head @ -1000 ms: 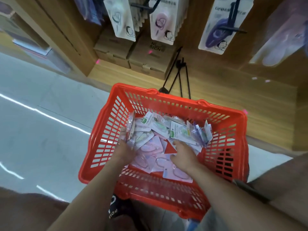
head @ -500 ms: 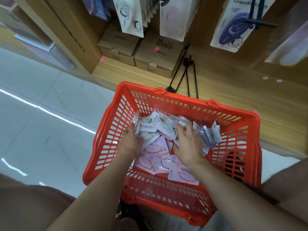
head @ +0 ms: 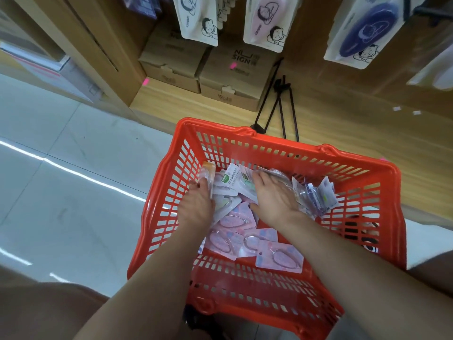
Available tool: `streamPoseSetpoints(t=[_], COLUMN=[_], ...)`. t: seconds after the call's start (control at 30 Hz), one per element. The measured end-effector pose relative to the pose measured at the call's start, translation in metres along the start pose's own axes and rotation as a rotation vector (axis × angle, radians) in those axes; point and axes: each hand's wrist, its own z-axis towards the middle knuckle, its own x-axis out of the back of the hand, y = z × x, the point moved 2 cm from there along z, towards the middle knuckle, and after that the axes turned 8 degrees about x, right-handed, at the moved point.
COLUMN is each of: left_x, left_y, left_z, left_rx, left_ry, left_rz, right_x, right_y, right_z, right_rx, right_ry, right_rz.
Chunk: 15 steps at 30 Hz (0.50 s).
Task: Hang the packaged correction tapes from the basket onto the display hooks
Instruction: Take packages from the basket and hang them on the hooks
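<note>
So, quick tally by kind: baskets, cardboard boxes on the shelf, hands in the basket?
red basket: 1
cardboard boxes: 2
hands in it: 2, left hand and right hand
Total: 5

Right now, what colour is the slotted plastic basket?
Bright red-orange slotted plastic basket; the head view shows it best.

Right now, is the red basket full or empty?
Partly full. Packets cover the bottom of the basket in a loose pile, far below the rim. Both hands, left and right, are in it.
</note>
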Motion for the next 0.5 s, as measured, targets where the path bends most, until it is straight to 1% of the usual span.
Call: streamPoseSetpoints(t=[0.13,0.23,0.3,0.4,0.5], left_x=[-0.006,-0.006,-0.004,-0.001,-0.001], left_y=[0.001,-0.001,-0.003,-0.007,-0.009], left_z=[-0.004,-0.004,-0.004,-0.007,-0.012], left_rx=[0.011,0.039,0.049,0.07,0.074], left_ry=[0.003,-0.026,-0.034,-0.047,-0.064], left_rz=[-0.019,-0.11,-0.163,-0.148,-0.172], right_x=[-0.008,-0.012,-0.015,-0.014,-0.01], right_y=[-0.009,-0.011,-0.009,-0.002,0.007], right_z=[0.014,0.018,0.019,0.017,0.009], right_rx=[-0.044,-0.036,-0.027,-0.013,0.01], right_ry=[-0.068,-0.085,-0.094,-0.07,-0.058], right_rz=[-0.108,-0.231,-0.272,-0.261,-0.182])
